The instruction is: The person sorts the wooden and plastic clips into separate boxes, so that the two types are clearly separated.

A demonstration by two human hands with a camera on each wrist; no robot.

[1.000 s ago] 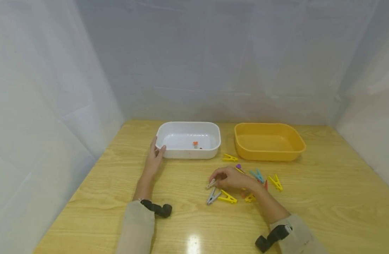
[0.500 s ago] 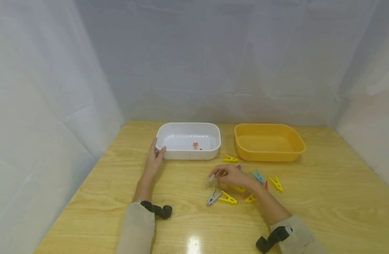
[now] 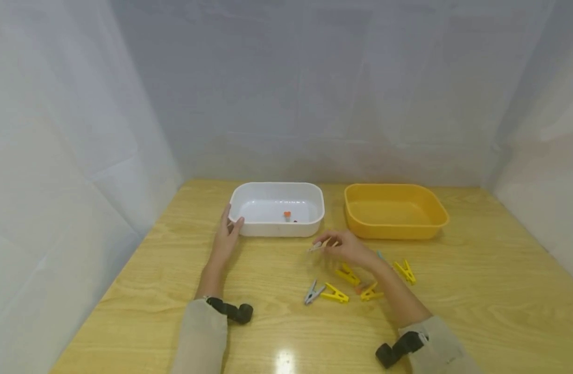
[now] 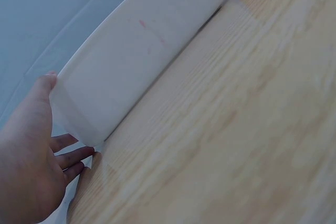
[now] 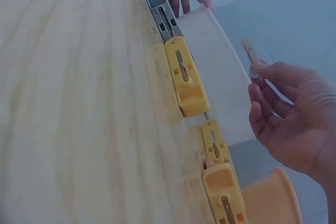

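A right hand [image 3: 347, 246] pinches a pale clothespin [image 3: 316, 245] above the wooden table [image 3: 478, 291], just before the white tub [image 3: 277, 208]. The left hand [image 3: 227, 236] rests open-fingered against the tub's corner. A grey clothespin [image 3: 312, 292] and yellow clothespins [image 3: 335, 292] lie nearby, an orange tub [image 3: 396, 210] behind.

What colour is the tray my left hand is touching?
White: the tray touched by the left hand shows best in the head view.

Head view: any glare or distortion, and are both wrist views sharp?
Head view: a bright glare patch on the table near the front edge, and wide-angle bending at the frame edges. Left wrist view: soft, the white tray washed out. Right wrist view: the nearest yellow peg is blurred and the right hand dim.
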